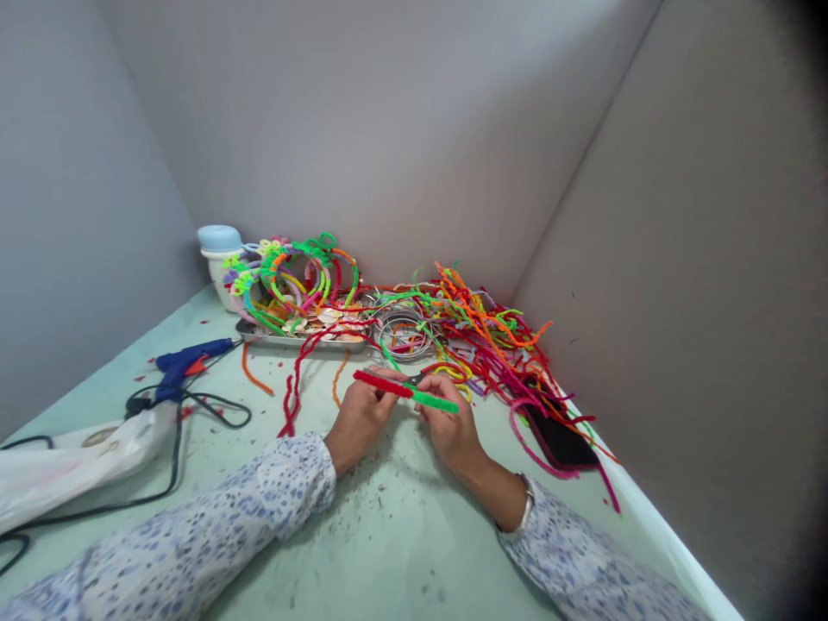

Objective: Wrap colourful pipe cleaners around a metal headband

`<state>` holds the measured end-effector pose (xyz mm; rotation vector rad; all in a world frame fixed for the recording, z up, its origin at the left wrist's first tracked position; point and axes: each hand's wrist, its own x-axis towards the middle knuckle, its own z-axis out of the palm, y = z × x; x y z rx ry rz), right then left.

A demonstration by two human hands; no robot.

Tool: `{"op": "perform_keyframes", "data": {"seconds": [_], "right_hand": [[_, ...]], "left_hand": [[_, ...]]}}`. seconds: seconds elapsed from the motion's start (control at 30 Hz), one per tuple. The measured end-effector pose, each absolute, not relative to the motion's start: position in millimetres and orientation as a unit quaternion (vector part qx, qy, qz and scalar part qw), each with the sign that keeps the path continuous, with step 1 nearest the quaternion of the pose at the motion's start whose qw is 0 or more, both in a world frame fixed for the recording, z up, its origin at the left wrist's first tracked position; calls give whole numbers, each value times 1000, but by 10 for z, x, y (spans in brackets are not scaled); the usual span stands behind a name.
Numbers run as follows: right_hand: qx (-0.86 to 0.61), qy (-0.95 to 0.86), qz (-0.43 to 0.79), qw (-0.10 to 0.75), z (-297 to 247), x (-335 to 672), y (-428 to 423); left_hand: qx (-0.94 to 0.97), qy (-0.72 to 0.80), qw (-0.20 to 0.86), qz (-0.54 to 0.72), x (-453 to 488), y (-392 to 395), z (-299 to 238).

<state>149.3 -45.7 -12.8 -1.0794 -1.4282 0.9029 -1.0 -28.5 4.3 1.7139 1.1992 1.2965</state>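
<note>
Near the middle of the table, a straight length of fuzzy pipe cleaner (433,401), red on its left part and green on its right, lies across both hands. My left hand (359,424) is closed with its fingertips pinching the red part. With thumb and fingers, my right hand (453,438) grips the green part. Just behind the fingers are scissors (417,379), partly hidden. Twisted red pipe cleaners (297,392) lie to the left of my left hand.
A metal tray (304,342) of pale discs has pipe-cleaner hoops (278,267) on it. Beside it are a wire coil (406,332) and a tangled pipe-cleaner heap (492,328). A phone (562,435), glue gun (178,366), plastic bag (84,461) and blue-lidded bottle (220,259) are around.
</note>
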Motion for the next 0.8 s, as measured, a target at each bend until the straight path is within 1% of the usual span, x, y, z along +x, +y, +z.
{"op": "perform_keyframes", "data": {"seconds": [0.1, 0.27, 0.47, 0.63, 0.8], "right_hand": [[-456, -607, 367, 537, -121, 1497, -466], [-464, -631, 311, 538, -85, 1492, -504], [-468, -646, 300, 523, -79, 1491, -532], [-472, -662, 266, 518, -59, 1480, -556], [-475, -678, 239, 508, -51, 1476, -574]], "left_hand": [[662, 446, 331, 504, -18, -289, 42], [676, 433, 310, 509, -28, -265, -5], [672, 427, 316, 517, -17, -258, -4], [657, 426, 326, 529, 1, -279, 19], [664, 415, 309, 540, 1, -272, -1]]}}
